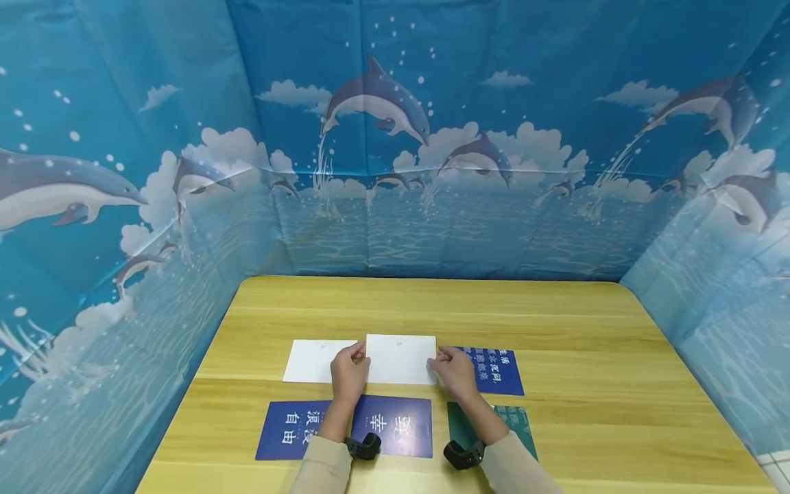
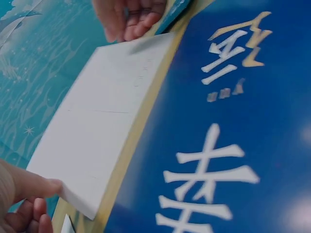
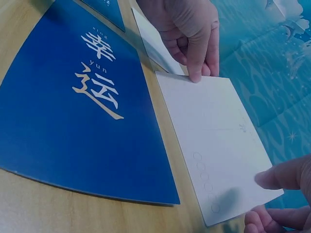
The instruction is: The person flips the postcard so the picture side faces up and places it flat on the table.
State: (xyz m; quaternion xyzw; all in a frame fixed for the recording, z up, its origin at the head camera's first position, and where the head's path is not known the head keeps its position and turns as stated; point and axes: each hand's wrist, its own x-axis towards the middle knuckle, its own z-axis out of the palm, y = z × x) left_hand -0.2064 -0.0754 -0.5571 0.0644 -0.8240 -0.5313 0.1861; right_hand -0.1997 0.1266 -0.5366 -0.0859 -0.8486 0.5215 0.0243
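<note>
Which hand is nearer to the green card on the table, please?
Right: the right hand lies just above the green card; the left hand is farther left.

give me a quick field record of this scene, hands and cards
left hand: pinches the left edge of the middle white card
right hand: pinches the same card's right edge
second white card: flat on the table, to the left
blue cards: one under the left wrist, one to the right
green card: under the right forearm
surface: wooden table
backdrop: dolphin print
</note>
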